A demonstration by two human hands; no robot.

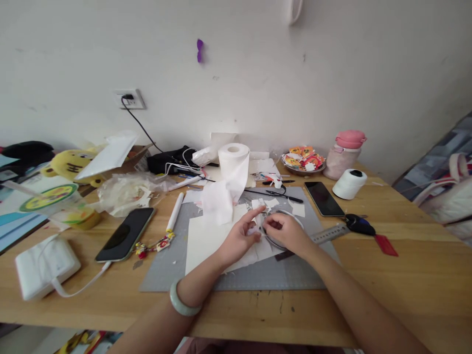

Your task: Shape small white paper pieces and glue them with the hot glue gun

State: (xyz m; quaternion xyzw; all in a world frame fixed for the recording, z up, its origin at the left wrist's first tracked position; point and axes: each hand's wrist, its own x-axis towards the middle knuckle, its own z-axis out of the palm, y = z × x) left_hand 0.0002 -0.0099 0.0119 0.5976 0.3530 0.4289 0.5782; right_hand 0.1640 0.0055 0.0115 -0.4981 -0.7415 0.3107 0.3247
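Both hands meet over a grey cutting mat (173,265) at the middle of the wooden table. My left hand (241,236), with a pale green bangle on its wrist, pinches a small white scrap of paper or fabric (257,227), index finger stretched forward. My right hand (285,231) is curled, its fingertips pinched at the same scrap, resting over a thin round hoop (295,216) that is partly hidden. White sheets (204,238) lie under the hands. Small white cut pieces (271,202) lie just beyond the fingers.
A toilet roll (233,164) stands behind the mat. Two dark phones (125,233) (323,198) flank it. A steel ruler (330,232), thread spool (349,183), pink bottle (344,155), sticker dish (303,161), white marker (175,211) and white charger (46,265) lie around.
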